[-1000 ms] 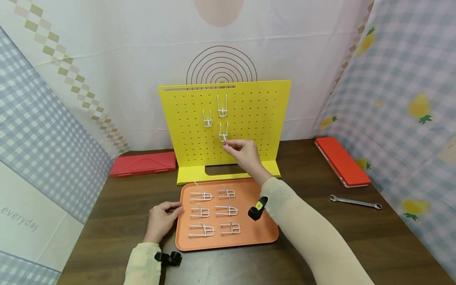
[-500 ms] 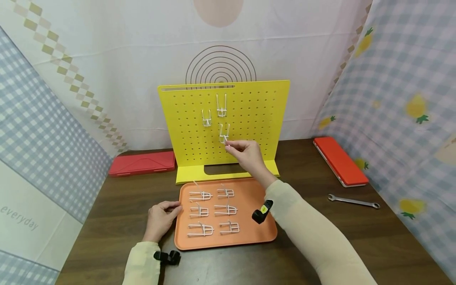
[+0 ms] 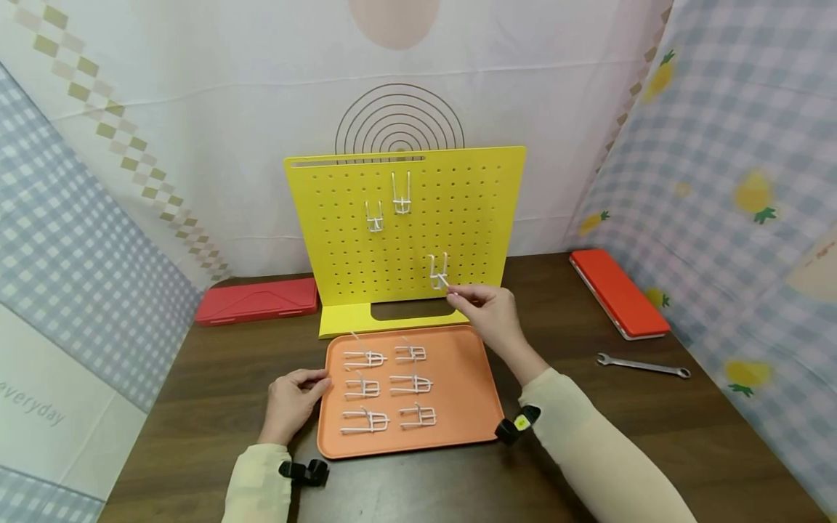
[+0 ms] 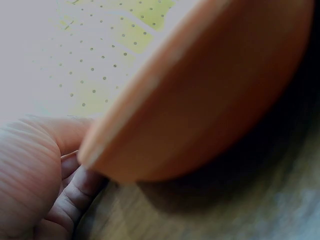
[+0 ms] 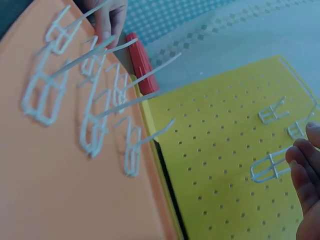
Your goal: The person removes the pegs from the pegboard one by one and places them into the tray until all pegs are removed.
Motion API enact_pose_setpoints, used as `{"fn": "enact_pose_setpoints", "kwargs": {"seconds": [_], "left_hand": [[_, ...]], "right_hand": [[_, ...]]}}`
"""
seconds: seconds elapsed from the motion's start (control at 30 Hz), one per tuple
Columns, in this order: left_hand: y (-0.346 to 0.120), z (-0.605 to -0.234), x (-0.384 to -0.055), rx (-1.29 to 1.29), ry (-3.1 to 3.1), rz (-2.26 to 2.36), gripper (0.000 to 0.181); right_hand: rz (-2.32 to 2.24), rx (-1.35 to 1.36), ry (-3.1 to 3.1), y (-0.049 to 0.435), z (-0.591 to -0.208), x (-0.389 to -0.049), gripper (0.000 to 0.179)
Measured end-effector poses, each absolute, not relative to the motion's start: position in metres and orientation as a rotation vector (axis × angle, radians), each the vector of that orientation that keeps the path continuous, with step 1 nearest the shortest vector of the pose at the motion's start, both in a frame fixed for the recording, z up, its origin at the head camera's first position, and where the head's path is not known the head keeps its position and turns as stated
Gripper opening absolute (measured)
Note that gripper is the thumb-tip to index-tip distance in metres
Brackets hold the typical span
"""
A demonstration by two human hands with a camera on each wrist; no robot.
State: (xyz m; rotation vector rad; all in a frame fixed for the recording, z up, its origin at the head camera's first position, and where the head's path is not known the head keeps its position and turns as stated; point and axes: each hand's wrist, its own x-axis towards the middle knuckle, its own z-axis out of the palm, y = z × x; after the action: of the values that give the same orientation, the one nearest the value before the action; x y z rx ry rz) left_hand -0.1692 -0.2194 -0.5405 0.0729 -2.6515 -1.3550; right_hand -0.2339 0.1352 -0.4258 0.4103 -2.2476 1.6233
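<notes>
My right hand [image 3: 490,314] pinches the prong of a white wire pegboard hook [image 3: 437,277] between thumb and fingertips. This hook overlaps the lower middle of the yellow pegboard [image 3: 340,254] in the head view, its two legs pointing up. Two other hooks hang higher on the board, a longer hook [image 3: 402,195] and a shorter hook [image 3: 374,218] to its left. My left hand [image 3: 290,403] grips the left rim of the orange tray [image 3: 464,399], and the left wrist view shows the thumb and fingers at the tray's edge. Several white hooks [image 5: 95,120] lie in rows on the tray.
A red case [image 3: 258,301] lies left of the board. On the right are a red-and-white case [image 3: 620,294] and a combination wrench [image 3: 644,365]. Fabric curtains [image 3: 248,131] close in the back and both sides of the brown table [image 3: 209,407].
The right hand has carried the pinched hook away from its place below the longer hook, down and to the right across the board. The left hand keeps its hold on the tray.
</notes>
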Motion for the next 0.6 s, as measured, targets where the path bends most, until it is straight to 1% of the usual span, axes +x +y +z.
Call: {"fn": "enact_pose_setpoints", "kwargs": {"seconds": [0.27,0.5,0.6], "left_hand": [[-0.22,-0.539,-0.17,0.063,-2.638,-1.337,0.02],[-0.219,-0.539,-0.169,0.067,-2.657,-1.355,0.021],[-0.219,-0.539,-0.17,0.075,-2.66,-1.355,0.02]], "right_hand": [[1.549,0.263,-2.276,0.164,-0.45,-0.207,0.017],[1.493,0.317,-2.248,0.17,-0.437,-0.177,0.016],[1.49,0.34,-2.224,0.175,-0.437,-0.172,0.016]]}}
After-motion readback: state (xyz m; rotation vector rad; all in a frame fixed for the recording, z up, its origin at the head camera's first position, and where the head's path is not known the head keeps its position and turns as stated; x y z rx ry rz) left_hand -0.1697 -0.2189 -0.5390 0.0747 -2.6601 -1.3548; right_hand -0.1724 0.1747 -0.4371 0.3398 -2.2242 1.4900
